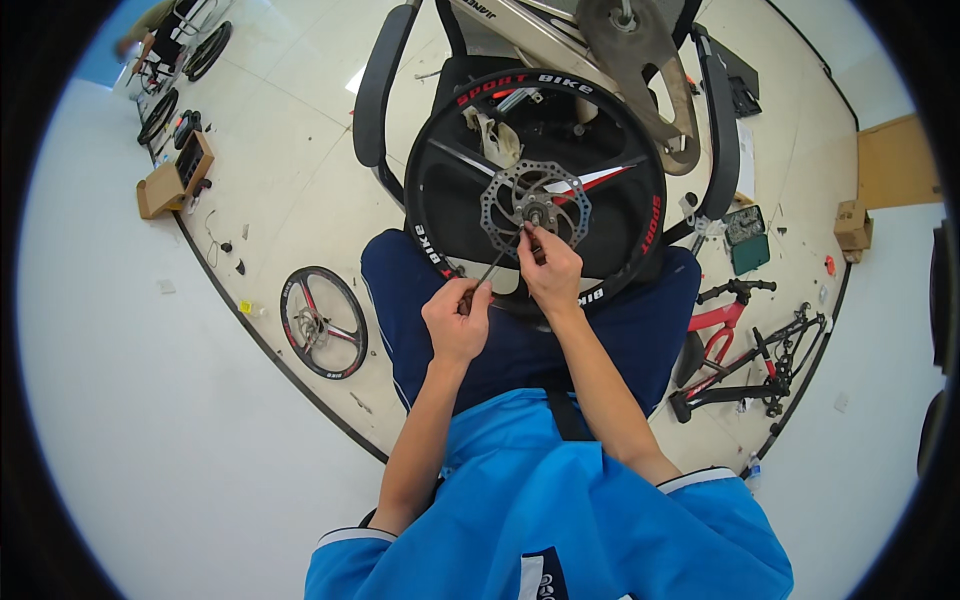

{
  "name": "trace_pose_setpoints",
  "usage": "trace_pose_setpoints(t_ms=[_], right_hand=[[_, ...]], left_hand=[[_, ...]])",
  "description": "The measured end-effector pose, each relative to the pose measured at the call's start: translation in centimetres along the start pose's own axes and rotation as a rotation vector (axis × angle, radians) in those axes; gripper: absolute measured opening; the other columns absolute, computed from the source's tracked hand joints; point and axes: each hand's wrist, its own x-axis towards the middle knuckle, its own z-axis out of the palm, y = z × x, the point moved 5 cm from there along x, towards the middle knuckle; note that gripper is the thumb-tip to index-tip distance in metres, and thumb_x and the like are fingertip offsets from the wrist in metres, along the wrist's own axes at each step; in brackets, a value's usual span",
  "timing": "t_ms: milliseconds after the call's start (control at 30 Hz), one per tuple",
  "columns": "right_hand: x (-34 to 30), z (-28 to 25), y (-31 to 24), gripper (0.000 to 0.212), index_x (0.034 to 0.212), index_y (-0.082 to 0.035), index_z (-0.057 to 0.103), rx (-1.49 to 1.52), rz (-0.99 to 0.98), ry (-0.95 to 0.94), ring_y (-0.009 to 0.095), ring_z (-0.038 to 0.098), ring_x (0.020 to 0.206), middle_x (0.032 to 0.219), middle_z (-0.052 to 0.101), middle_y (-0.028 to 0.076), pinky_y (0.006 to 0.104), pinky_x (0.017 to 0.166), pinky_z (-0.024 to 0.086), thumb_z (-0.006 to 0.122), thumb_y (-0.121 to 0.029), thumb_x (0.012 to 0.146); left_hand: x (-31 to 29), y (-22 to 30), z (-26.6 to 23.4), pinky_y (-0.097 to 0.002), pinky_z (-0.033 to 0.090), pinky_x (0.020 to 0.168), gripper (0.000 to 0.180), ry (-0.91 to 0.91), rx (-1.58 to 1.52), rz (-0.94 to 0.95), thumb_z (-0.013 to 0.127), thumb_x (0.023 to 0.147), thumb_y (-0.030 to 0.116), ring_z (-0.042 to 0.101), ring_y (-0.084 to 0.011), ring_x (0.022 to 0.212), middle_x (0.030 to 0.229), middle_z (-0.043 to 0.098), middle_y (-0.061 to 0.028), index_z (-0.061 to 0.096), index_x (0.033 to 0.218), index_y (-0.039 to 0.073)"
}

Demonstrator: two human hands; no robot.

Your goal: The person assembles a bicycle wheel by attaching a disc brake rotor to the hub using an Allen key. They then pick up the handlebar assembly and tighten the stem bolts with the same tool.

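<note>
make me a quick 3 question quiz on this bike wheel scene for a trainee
1. True or false: the black wheel rests on the person's lap.
2. What does the left hand grip? A) thin tool B) bottle C) tyre
3. Fill in: the right hand has its fingertips at the centre of the brake ____.

Key: 1 true; 2 A; 3 disc. A second wheel lies on the floor at the person's left.

Wheel (535, 190) on the lap — spare wheel (323, 322) left, bike frame (745, 350) right.
</note>
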Motion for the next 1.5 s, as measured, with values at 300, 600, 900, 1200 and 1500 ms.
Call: trace_pose_setpoints(t_ms=[300,600,900,1200,1500], right_hand=[[0.0,0.0,0.0,0.017,0.103,0.005,0.071,-0.009,-0.025,0.004,0.016,0.069,0.061,0.078,0.071,0.013,0.0268,0.056,0.054,0.072,0.001,0.086],[0.0,-0.2,-0.8,0.023,0.108,-0.001,0.069,-0.003,0.069,-0.062,0.027,0.068,0.063,0.079,0.068,0.014,0.0355,0.057,0.054,0.073,-0.007,0.087],[0.0,-0.2,-1.7,0.025,0.11,-0.006,0.071,-0.058,-0.095,-0.088,0.033,0.068,0.07,0.085,0.068,0.014,0.0388,0.06,0.055,0.073,-0.007,0.085],[1.0,-0.6,-1.9,0.023,0.107,-0.001,0.071,-0.084,-0.148,-0.215,0.031,0.068,0.074,0.086,0.065,0.014,0.0358,0.065,0.054,0.071,-0.005,0.085],[1.6,-0.8,-1.7,0.019,0.102,-0.005,0.073,-0.172,-0.275,-0.153,0.034,0.066,0.07,0.086,0.064,0.012,0.0401,0.061,0.054,0.074,-0.003,0.084]], left_hand=[[0.6,0.7,0.3,-0.0262,0.038,0.049,0.014,-0.023,0.039,0.001,0.075,0.084,0.006,0.051,-0.0104,0.051,0.06,0.059,-0.0068,0.067,0.078,-0.004],[3.6,4.1,1.5,-0.0303,0.04,0.048,0.012,-0.155,0.202,0.137,0.067,0.077,0.005,0.052,-0.0173,0.047,0.057,0.057,-0.0113,0.061,0.069,-0.003],[5.6,4.9,2.6,-0.0396,0.045,0.051,0.023,-0.185,0.234,0.044,0.065,0.081,0.018,0.061,-0.0329,0.053,0.061,0.059,-0.0211,0.063,0.07,-0.003],[4.1,6.9,2.8,-0.0429,0.048,0.055,0.025,-0.159,0.206,0.153,0.068,0.084,0.019,0.062,-0.0353,0.061,0.064,0.059,-0.0164,0.06,0.067,0.001],[2.3,6.7,3.3,-0.0426,0.052,0.06,0.018,-0.243,0.277,0.316,0.069,0.081,0.016,0.063,-0.033,0.069,0.07,0.062,-0.0124,0.059,0.07,0.006]])
